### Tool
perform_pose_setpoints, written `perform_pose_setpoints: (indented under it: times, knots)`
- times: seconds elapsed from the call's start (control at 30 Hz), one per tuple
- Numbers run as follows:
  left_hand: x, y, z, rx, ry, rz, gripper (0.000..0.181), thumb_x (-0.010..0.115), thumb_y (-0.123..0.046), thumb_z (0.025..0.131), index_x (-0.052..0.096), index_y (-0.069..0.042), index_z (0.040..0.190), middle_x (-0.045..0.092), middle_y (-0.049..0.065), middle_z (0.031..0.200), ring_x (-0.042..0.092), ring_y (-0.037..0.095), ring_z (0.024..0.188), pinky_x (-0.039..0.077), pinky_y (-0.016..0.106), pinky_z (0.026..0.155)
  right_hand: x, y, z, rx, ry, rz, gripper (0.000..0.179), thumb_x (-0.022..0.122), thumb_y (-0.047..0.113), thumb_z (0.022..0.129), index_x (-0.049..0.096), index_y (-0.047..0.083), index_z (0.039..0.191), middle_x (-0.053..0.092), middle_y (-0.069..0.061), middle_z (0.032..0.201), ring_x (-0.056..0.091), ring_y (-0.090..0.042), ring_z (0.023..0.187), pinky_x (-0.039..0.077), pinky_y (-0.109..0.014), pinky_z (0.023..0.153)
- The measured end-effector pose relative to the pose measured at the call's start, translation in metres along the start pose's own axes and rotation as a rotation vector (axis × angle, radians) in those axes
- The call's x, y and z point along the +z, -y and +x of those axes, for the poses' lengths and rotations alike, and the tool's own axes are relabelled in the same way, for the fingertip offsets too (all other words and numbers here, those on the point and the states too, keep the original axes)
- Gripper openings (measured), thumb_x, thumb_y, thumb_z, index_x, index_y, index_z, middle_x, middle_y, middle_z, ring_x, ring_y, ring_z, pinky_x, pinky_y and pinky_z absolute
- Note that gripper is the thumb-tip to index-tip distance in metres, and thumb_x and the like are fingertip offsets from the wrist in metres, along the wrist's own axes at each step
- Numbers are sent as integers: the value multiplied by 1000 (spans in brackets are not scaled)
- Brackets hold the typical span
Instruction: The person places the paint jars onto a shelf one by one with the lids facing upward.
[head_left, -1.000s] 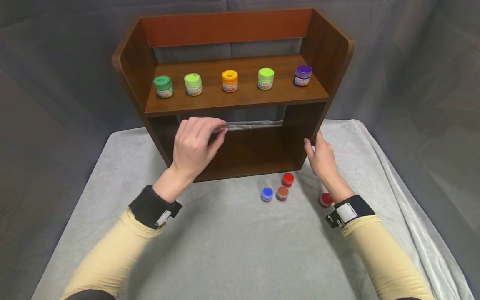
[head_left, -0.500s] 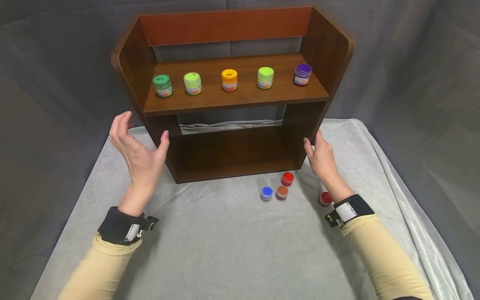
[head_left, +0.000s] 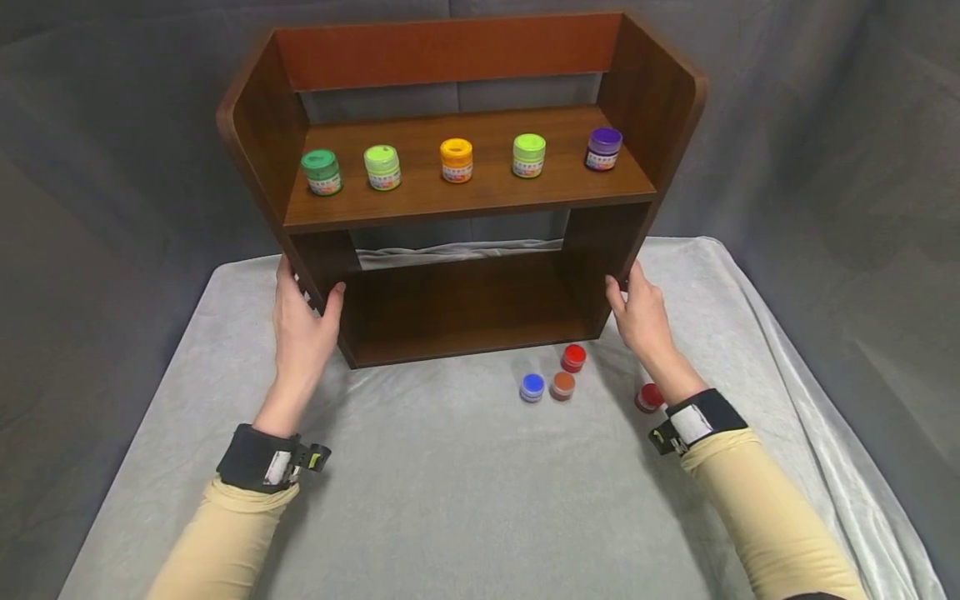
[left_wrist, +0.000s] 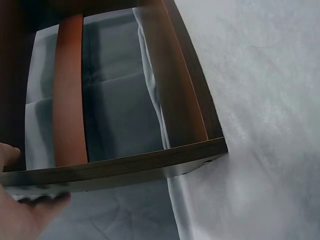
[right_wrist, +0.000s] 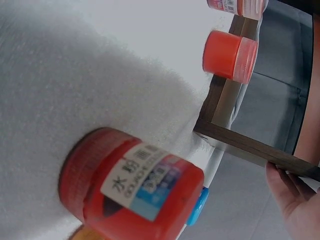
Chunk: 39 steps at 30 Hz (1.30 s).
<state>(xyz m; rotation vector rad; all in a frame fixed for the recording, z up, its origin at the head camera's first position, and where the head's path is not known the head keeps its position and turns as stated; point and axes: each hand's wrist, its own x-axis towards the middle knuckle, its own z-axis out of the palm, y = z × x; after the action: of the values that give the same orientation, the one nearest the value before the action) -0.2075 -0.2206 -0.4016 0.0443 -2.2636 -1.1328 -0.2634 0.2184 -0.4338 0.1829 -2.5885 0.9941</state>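
Observation:
A dark brown wooden shelf unit stands in front of me on the grey cloth. My left hand grips its left side panel, thumb at the inner front edge and fingers round the outside. On the opposite panel my right hand holds the same way, as the right wrist view also shows. Along the upper board sit paint jars in a row: dark green, light green, orange, light green and purple.
Before the unit's right front lie a red jar, a blue jar and a brown jar. A dark red jar is beside my right wrist, large in the right wrist view. Grey curtains surround the cloth-covered table.
My left hand has swung left from in front of the lower compartment, spread its fingers, then closed round the left panel. My right hand stays on the right panel.

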Motion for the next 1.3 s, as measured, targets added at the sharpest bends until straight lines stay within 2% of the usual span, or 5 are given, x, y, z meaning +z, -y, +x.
perform_pose_setpoints:
  times: [0.17,0.33,0.97,1.17,1.3]
  knots:
    - [1,7,-2,36,43,73,48,55,-13,100,41,3,143,58,29,132,56,46,125,44,57,102,1,0,-1,15,34,10,40,49,24,104,42,5,138,62,-25,133,64,-43,118,50,-56,101]
    - [1,10,-4,63,27,102,44,53,-11,100,43,6,139,59,31,126,58,48,120,46,60,97,3,1,-1,16,39,6,40,49,24,104,42,6,139,62,-25,134,64,-43,118,50,-56,100]
    - [5,12,-2,121,15,117,45,52,-8,99,41,8,140,54,31,133,54,48,125,44,60,101,0,1,-3,24,10,-16,35,48,25,104,47,0,128,66,-29,123,65,-46,115,49,-57,100]
    - [5,12,-1,120,28,112,45,50,-7,99,40,7,141,53,30,135,54,47,126,44,60,101,-11,10,-4,82,138,-71,39,49,26,104,46,0,133,64,-29,127,66,-44,114,52,-57,95]
    - [5,12,0,115,35,111,46,51,-8,100,40,7,141,52,30,135,54,47,125,44,60,101,-22,21,-9,127,237,-188,37,52,25,102,57,-5,123,72,-27,106,73,-36,85,59,-46,74]
